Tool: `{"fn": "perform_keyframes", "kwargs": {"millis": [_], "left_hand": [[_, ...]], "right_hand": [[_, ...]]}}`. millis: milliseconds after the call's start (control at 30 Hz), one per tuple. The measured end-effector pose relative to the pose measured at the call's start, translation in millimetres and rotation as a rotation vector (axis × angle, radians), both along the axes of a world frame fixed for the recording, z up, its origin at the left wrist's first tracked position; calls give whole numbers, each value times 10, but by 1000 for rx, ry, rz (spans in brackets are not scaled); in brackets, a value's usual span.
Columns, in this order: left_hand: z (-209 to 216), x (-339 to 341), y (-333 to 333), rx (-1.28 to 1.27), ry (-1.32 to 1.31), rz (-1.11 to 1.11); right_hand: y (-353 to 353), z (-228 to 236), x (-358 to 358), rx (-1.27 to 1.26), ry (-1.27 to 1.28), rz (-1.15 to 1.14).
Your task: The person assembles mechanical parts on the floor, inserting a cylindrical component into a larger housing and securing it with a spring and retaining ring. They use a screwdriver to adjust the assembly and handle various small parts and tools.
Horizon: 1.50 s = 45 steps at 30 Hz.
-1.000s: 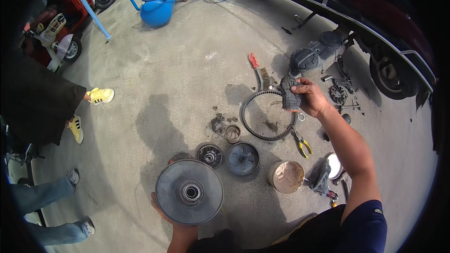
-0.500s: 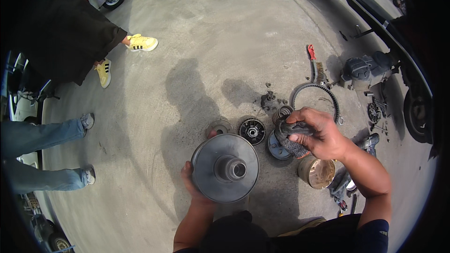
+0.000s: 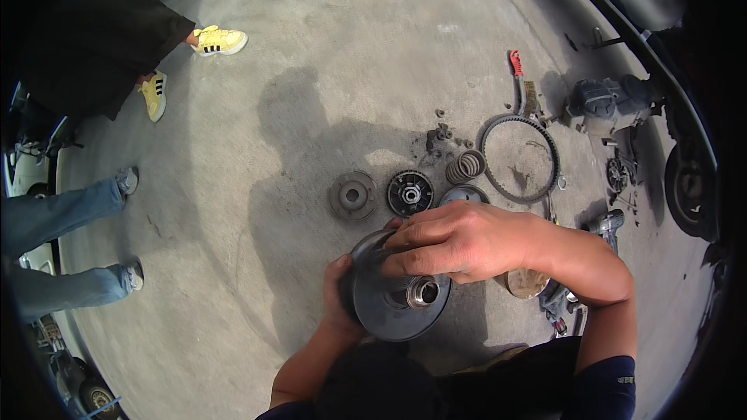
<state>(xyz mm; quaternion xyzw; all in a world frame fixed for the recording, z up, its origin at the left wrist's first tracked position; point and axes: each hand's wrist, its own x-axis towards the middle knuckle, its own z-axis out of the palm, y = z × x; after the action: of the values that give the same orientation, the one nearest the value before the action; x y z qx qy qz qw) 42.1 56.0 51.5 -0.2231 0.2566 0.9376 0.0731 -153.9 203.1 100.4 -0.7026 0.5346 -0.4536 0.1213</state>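
My left hand [image 3: 340,299] grips the rim of a round grey metal pulley [image 3: 381,317], a scooter drive part with a threaded hub [image 3: 423,292] at its middle. The pulley is tilted in front of my body. Across its face lies my right hand [image 3: 459,241], fingers bent and pressed against the upper part beside the hub. A dark knit cloth seems to be under those fingers, mostly hidden by the hand. Just beyond are a round metal plate [image 3: 352,195], a black finned disc [image 3: 410,193] and a coil spring [image 3: 466,166], with a blue-grey round part [image 3: 465,194] partly behind my right hand.
A toothed drive belt [image 3: 484,148] and a red-handled wire brush [image 3: 517,70] lie on the concrete. A round tin [image 3: 527,283] sits under my right forearm. An engine part [image 3: 607,99] and a scooter wheel [image 3: 692,190] are at right. Two people stand at left, one in yellow shoes [image 3: 220,40].
My right hand has moved left and down with the dark cloth, from above the blue-grey part onto the pulley's face. The pulley has shifted slightly right and tilted.
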Motion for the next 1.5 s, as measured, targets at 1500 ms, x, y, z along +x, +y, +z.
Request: {"fn": "perform_keyframes", "kwargs": {"millis": [1500], "left_hand": [[-321, -225, 41, -332, 159, 387]], "right_hand": [[65, -333, 518, 320, 668, -637]]}}
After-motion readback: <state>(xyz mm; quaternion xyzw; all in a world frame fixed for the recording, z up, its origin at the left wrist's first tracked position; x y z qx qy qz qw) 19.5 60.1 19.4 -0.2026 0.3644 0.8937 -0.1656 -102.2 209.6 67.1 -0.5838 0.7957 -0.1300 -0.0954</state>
